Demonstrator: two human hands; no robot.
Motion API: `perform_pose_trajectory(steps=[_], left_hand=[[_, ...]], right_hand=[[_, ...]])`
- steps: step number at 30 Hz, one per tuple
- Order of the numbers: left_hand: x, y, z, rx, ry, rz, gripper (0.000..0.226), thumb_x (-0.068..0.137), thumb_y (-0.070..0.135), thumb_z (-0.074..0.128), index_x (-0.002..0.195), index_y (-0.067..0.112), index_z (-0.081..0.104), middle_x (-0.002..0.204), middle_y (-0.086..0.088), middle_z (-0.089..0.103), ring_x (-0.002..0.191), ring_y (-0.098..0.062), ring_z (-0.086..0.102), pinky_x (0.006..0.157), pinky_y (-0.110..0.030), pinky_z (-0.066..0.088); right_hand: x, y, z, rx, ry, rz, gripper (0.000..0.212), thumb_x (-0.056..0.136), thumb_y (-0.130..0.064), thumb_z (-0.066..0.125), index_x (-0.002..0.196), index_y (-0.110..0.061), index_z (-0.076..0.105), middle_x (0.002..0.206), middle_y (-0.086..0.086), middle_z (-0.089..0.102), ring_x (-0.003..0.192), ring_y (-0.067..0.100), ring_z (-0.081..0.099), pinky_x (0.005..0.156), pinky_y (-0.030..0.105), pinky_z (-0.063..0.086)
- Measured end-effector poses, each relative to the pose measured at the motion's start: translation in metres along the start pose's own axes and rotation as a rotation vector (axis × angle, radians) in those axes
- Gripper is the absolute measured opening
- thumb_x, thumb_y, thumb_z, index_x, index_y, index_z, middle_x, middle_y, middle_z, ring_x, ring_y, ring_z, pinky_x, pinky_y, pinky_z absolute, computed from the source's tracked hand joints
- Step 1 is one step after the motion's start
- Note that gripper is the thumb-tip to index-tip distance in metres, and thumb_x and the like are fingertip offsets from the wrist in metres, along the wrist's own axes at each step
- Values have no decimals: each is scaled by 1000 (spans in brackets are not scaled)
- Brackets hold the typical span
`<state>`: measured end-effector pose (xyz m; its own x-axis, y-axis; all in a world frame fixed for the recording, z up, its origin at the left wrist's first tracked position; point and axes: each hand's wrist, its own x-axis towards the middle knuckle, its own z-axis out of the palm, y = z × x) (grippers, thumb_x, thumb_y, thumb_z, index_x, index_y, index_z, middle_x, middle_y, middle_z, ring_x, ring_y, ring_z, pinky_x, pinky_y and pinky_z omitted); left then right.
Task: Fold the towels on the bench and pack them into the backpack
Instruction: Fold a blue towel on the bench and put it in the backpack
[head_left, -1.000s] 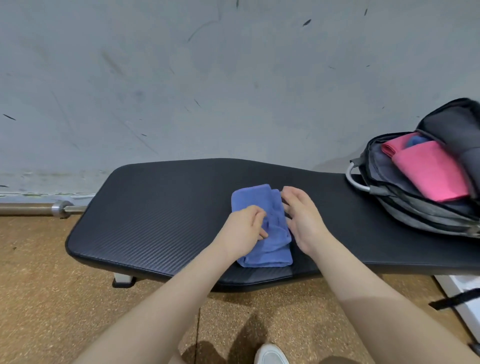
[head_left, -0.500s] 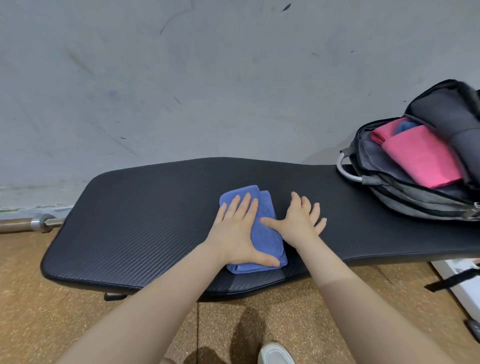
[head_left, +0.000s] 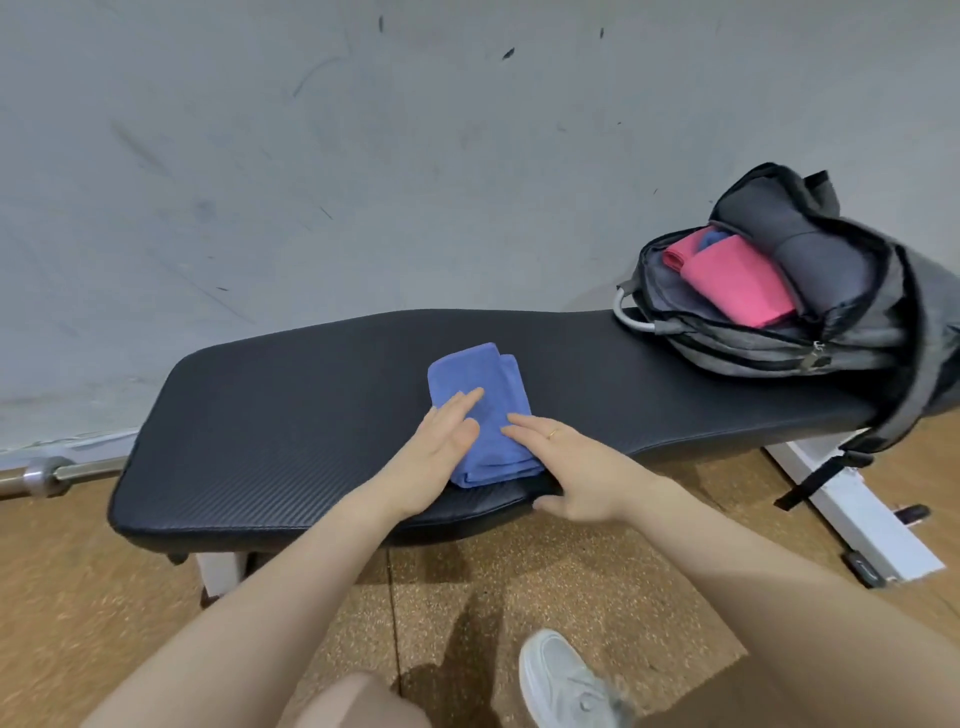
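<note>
A folded blue towel (head_left: 480, 379) lies near the front edge of the black padded bench (head_left: 291, 415). My left hand (head_left: 441, 447) rests flat on the towel's left side, fingers straight. My right hand (head_left: 576, 467) lies at the towel's right edge with straight fingers touching the cloth, its thumb over the bench's front edge. The grey backpack (head_left: 810, 332) sits unzipped on the bench's right end. Inside it lie folded pink towels (head_left: 737, 283) with a bit of blue cloth (head_left: 714, 239) behind them.
A grey scuffed wall stands right behind the bench. A metal barbell end (head_left: 49, 475) pokes in at the left. The bench's white frame (head_left: 852, 514) and a backpack strap (head_left: 821, 475) hang at the right. My white shoe (head_left: 561, 680) is on the cork floor.
Both hands went from gripping the towel to pressing it flat, then slid toward its near end. The right hand moved from the bench onto the towel's right edge. The camera shifted.
</note>
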<state>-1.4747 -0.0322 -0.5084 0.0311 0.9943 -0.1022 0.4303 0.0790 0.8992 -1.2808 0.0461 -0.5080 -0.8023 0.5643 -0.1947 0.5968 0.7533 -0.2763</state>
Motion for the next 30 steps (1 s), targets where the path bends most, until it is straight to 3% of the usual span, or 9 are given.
perform_pose_trajectory(steps=[3, 5, 7, 12, 15, 18, 20, 24, 30], left_hand=[[-15, 4, 6, 23, -91, -55, 50, 96, 47, 22, 144, 33, 22, 153, 15, 13, 142, -1, 4, 113, -23, 5], [-20, 10, 10, -20, -101, -41, 52, 96, 46, 26, 144, 28, 25, 152, 13, 20, 141, -3, 14, 113, -22, 11], [-22, 16, 16, 11, -105, -9, 51, 97, 40, 30, 145, 22, 26, 151, 8, 27, 138, -5, 23, 113, -22, 16], [-11, 31, 32, 73, 9, 80, 39, 85, 51, 29, 122, 38, 30, 128, 28, 48, 122, -14, 44, 104, -34, 30], [9, 55, 47, 59, 87, 252, 48, 76, 41, 31, 123, 30, 30, 119, 49, 34, 117, 10, 38, 106, -36, 32], [36, 96, 71, 146, 33, 405, 43, 74, 42, 49, 112, 47, 29, 127, 28, 31, 126, 4, 30, 111, -37, 25], [60, 109, 83, 273, 0, 481, 39, 76, 45, 53, 112, 46, 39, 132, 15, 30, 123, -4, 32, 108, -39, 31], [113, 125, 111, 225, 6, 497, 52, 79, 46, 55, 128, 48, 38, 139, 16, 22, 127, 10, 27, 102, -7, 27], [183, 161, 158, -77, 311, 332, 56, 66, 51, 59, 115, 66, 37, 131, 21, 37, 119, 14, 38, 96, -3, 32]], right_hand=[[7, -4, 2, -286, 68, -17, 77, 79, -26, 68, 142, -14, 26, 150, 3, 25, 134, 23, 30, 105, 36, 38], [6, -9, 3, -461, 147, -78, 69, 65, -29, 80, 123, -11, 47, 125, 6, 51, 103, 25, 55, 79, 35, 50], [0, -7, 6, -495, 234, -102, 58, 52, -29, 86, 100, -13, 59, 93, 4, 61, 72, 22, 60, 56, 31, 46], [-19, 24, -8, 229, 390, 7, 22, 83, -12, 58, 104, -17, 54, 95, -1, 59, 82, 19, 55, 71, 28, 41], [-35, 48, -34, 672, 494, 115, 23, 88, -8, 55, 101, -25, 48, 85, -11, 58, 70, 6, 51, 67, 17, 41], [-45, 79, -59, 933, 541, 128, 15, 91, -13, 55, 98, -26, 51, 88, -6, 60, 77, 10, 57, 72, 27, 49], [-47, 102, -78, 1029, 553, 132, 6, 92, -18, 54, 96, -23, 52, 87, -2, 60, 73, 11, 58, 63, 30, 50], [-46, 153, -111, 1129, 699, 204, 9, 95, -19, 48, 87, -21, 51, 75, -4, 55, 59, -1, 51, 57, 17, 44], [-34, 223, -156, 1044, 570, 232, 16, 94, -30, 50, 87, -18, 56, 74, -2, 58, 60, 8, 53, 52, 22, 42]])
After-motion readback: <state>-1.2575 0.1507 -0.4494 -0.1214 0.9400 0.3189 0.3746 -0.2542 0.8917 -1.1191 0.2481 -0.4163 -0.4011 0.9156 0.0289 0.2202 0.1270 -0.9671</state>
